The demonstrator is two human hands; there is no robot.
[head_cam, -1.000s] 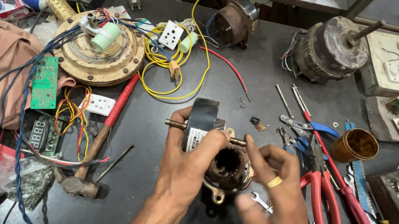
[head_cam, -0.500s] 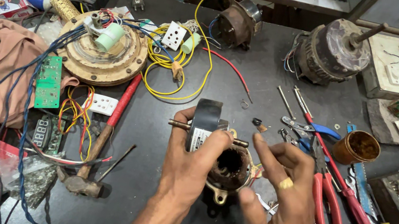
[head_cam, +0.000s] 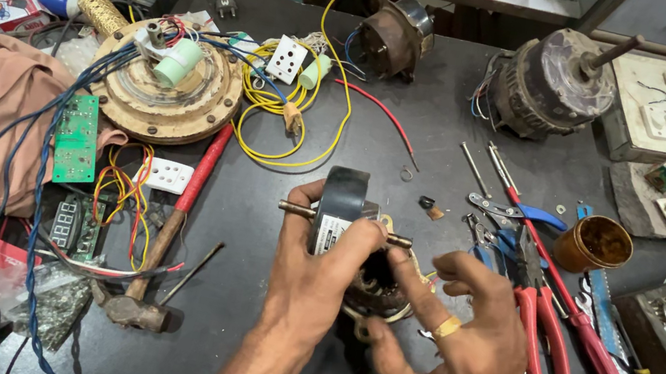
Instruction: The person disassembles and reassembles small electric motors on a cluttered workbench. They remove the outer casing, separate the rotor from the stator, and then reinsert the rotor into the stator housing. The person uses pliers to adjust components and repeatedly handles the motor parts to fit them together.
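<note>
My left hand [head_cam: 316, 279] grips a small dark motor rotor [head_cam: 341, 202] by its body, its steel shaft sticking out on both sides. Just below it sits the round motor housing [head_cam: 380, 292] with copper windings, half hidden behind my fingers. My right hand [head_cam: 454, 352], a gold ring on one finger, curls around the housing's right side with the fingertips touching it. Both hands hover low over the dark workbench [head_cam: 254, 228].
A hammer with a red handle [head_cam: 168, 227] lies left of my hands. Red pliers and screwdrivers [head_cam: 551, 314] lie to the right beside a copper cup [head_cam: 594, 244]. A round fan stator [head_cam: 160, 86], yellow wires [head_cam: 288, 130], a green circuit board [head_cam: 74, 136] and two motors [head_cam: 549, 83] sit farther back.
The rotor has come out of the housing and is lifted a little higher in my left hand. My right hand has shifted onto the housing's right side.
</note>
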